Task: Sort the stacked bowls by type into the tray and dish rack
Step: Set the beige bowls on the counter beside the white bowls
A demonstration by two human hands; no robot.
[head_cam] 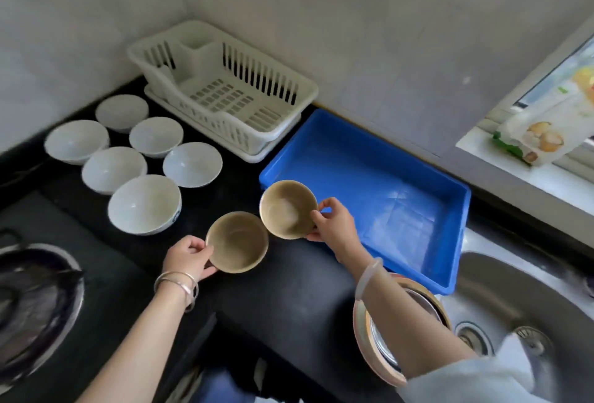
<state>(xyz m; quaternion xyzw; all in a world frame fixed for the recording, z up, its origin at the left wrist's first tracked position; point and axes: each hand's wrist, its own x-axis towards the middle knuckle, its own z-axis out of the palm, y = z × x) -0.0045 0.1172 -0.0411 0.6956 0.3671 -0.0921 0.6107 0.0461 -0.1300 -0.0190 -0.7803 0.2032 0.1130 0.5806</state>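
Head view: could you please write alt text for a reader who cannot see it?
The left hand holds a brown bowl by its rim over a black counter, and the right hand holds a second brown bowl tilted at the corner of an empty blue tray. Six white bowls stand at left, beside an empty dish rack.

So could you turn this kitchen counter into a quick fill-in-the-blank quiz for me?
1. The white bowls standing on the black counter number ____.
2. The plastic tray beside the sink is coloured ____.
3. The left hand holds a brown bowl; the second brown bowl, at the tray's near corner, is held by the ____ hand.

Missing words: six; blue; right.
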